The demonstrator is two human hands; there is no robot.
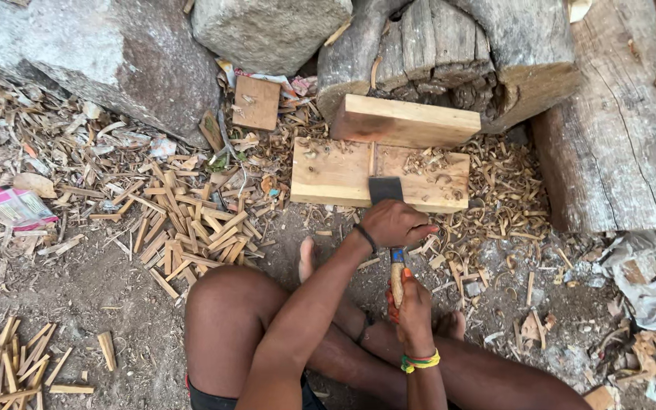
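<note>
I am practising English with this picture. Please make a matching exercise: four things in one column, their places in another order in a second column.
1. hatchet blade
2. pink packet
3. left hand
4. right hand

a. low on the wooden handle
b. far left, among the chips
c. resting on the flat board
d. high on the handle, just behind the blade

Pairs: 1-c, 2-b, 3-d, 4-a

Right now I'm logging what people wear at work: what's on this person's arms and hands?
Both arms are bare, with no sleeves or gloves. The left hand has a thin dark band at the wrist. The right hand has a stack of bright bracelets, yellow, green and red.
</note>
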